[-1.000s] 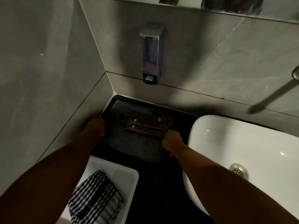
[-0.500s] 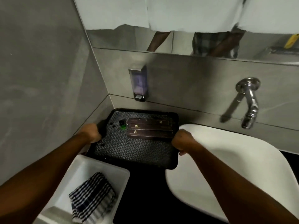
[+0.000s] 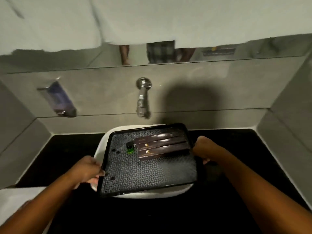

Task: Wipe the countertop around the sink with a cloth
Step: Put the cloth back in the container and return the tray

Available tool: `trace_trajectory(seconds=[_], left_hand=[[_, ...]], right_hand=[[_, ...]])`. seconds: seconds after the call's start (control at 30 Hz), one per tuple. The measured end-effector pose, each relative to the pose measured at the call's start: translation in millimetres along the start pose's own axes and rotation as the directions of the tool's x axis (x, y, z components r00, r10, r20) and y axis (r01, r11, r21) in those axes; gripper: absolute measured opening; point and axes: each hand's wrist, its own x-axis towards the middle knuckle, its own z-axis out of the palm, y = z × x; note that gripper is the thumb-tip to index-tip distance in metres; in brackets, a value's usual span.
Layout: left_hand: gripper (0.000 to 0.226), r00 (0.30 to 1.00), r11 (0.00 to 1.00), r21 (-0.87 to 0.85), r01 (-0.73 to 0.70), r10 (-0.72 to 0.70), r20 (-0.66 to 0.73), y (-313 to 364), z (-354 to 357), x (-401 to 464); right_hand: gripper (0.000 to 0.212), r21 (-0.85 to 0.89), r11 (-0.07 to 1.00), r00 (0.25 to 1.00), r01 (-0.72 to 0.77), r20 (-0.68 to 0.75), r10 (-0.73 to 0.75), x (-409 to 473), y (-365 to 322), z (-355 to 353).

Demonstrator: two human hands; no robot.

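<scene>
Head view, looking down on a white sink (image 3: 101,146) set in a black surface (image 3: 67,149). A black tray (image 3: 152,181) with a patterned liner is held over the basin, covering most of it; only the basin's left rim and part of its near rim show. The left hand (image 3: 86,171) has its grip closed on the tray's left edge near the front corner, fingers curled under the rim. The right hand (image 3: 205,149) has its grip closed on the tray's right edge (fingertips hidden behind the rim). On the tray lie three dark brown boxes (image 3: 162,146), side by side and touching, towards the far right corner; a small green bottle (image 3: 130,148) with a dark cap stands just left of them. A chrome tap (image 3: 142,97) projects from the grey tiled wall above the basin, and a wall-mounted soap dispenser (image 3: 59,98) sits well to its left (blurred). A white container (image 3: 15,201) shows at the lower left edge. The cloth is not visible in this view; the surface on both sides of the sink lies bare.
</scene>
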Motion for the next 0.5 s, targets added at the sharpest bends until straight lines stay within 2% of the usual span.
trace_trajectory(seconds=[0.13, 0.27, 0.33, 0.43, 0.5], left_hand=[[0.014, 0.984, 0.996, -0.035, -0.078, 0.082, 0.159, 66, 100, -16], [0.008, 0.965, 0.989, 0.015, -0.149, 0.142, 0.219, 127, 200, -10], [0.014, 0.958, 0.971, 0.104, -0.214, 0.187, 0.219, 149, 245, -7], [0.024, 0.942, 0.905, 0.289, -0.314, 0.259, 0.211, 169, 294, -10], [0.029, 0.934, 0.852, 0.390, -0.349, 0.279, 0.224, 183, 326, -11]], right_hand=[[0.020, 0.032, 0.994, 0.985, -0.108, -0.134, 0.111, -4, 97, -75], [0.020, 0.006, 0.966, 0.934, -0.257, -0.254, 0.250, 11, 178, -133], [0.015, -0.017, 0.940, 0.897, -0.340, -0.307, 0.319, 22, 214, -153], [0.011, -0.029, 0.921, 0.863, -0.388, -0.363, 0.352, 34, 256, -169], [0.020, -0.020, 0.917, 0.855, -0.399, -0.369, 0.364, 45, 280, -176]])
